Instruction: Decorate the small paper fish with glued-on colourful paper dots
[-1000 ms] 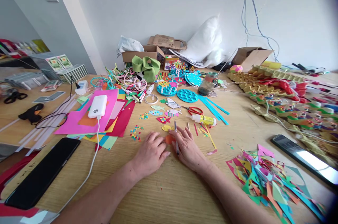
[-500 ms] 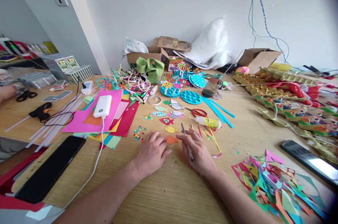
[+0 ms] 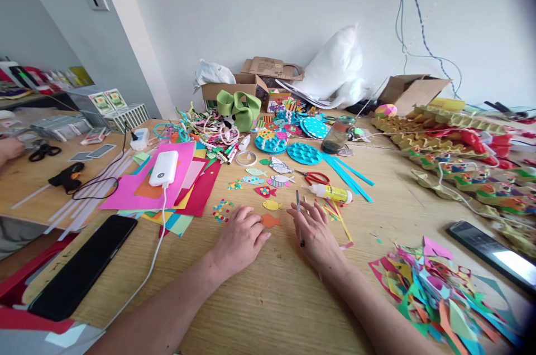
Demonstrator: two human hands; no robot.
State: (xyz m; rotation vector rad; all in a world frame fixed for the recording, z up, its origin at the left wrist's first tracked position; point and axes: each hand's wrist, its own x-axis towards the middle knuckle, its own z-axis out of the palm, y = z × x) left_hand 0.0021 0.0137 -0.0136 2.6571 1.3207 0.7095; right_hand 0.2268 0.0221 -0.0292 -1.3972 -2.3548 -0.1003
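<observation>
My left hand rests on the table with its fingers loosely bent and nothing in them. Its fingertips are at the left end of an orange paper fish. To the right of that fish, my right hand holds a pen between its fingers, tip end hidden from clear view. A yellow paper fish lies just beyond the orange one, then a red fish with dots and several decorated paper fish. Coloured paper dots are scattered left of the fish.
A glue bottle and red-handled pliers lie beyond my right hand. Paper scraps and a phone are at right. Coloured sheets, a white power bank and a black phone lie left. Another person's hand shows far left.
My right hand has drawn slightly right, away from the orange fish, with the pen turned more upright. More of the fish shows. My left hand stays nearly still.
</observation>
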